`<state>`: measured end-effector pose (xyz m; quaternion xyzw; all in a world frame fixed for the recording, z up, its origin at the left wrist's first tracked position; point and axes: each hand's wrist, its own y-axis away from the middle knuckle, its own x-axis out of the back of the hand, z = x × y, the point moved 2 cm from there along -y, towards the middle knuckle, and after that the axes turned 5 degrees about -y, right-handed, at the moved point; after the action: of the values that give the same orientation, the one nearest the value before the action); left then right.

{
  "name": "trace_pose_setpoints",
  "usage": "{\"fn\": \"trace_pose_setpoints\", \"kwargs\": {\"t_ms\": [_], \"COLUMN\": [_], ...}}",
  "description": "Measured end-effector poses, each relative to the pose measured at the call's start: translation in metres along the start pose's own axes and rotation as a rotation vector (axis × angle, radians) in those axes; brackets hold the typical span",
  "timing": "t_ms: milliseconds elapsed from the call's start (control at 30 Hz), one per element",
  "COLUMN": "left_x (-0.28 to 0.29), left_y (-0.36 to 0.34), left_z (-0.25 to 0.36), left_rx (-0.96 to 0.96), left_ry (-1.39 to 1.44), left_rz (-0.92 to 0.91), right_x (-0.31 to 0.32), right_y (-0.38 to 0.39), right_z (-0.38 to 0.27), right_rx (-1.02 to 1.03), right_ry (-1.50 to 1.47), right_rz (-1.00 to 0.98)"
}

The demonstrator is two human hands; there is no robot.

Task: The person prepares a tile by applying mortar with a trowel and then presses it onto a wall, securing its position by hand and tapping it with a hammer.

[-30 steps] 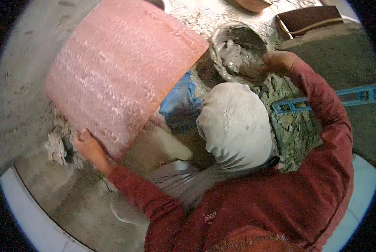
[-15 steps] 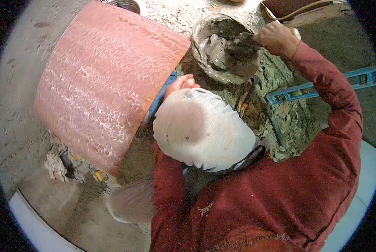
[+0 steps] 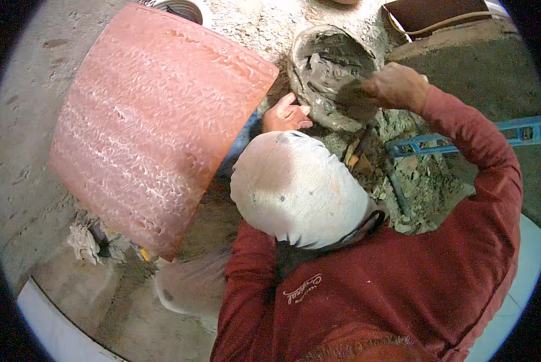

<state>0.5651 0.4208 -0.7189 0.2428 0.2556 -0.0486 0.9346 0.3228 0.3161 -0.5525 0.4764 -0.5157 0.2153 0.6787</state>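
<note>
Seen from above: left hand (image 3: pixel 285 114) resting flat by the right edge of a large pink tile (image 3: pixel 153 123), fingers (image 3: pixel 294 108) spread and loose, holding nothing; whether touching the tile, cannot tell. Tile tilted, scored back face up, just left of those fingers. Right hand (image 3: pixel 397 87) reaching into a round bucket (image 3: pixel 300 54) of grey mortar (image 3: pixel 328 66), fingers curled tight around something buried in the mix, the tool itself too smeared to make out. Bucket between the two hands, just above the left fingers. Blue level (image 3: pixel 470 137) lying below and right of the right fingers on wet mortar. Pale rags (image 3: pixel 86 241) far below the left fingers, by the tile's lower corner.
</note>
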Motion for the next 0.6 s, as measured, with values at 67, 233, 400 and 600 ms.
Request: {"fn": "trace_pose_setpoints", "kwargs": {"t_ms": [67, 233, 400, 600], "left_x": [-0.007, 0.0, -0.005, -0.024], "left_y": [0.001, 0.004, 0.005, 0.005], "left_z": [0.011, 0.029, 0.029, 0.017], "left_rx": [-0.005, -0.051, -0.046, -0.03], "left_ry": [-0.095, -0.092, -0.077, -0.102], "left_rz": [0.058, -0.068, -0.108, -0.125], "right_x": [0.044, 0.038, -0.031, -0.022], "right_y": [0.004, 0.004, -0.018, -0.003], "right_z": [-0.004, 0.017, -0.005, -0.002], "right_rx": [-0.074, -0.163, -0.111, -0.109], "right_ry": [0.078, 0.318, 0.122, -0.563], "right_rz": [-0.144, 0.142, 0.018, -0.174]}}
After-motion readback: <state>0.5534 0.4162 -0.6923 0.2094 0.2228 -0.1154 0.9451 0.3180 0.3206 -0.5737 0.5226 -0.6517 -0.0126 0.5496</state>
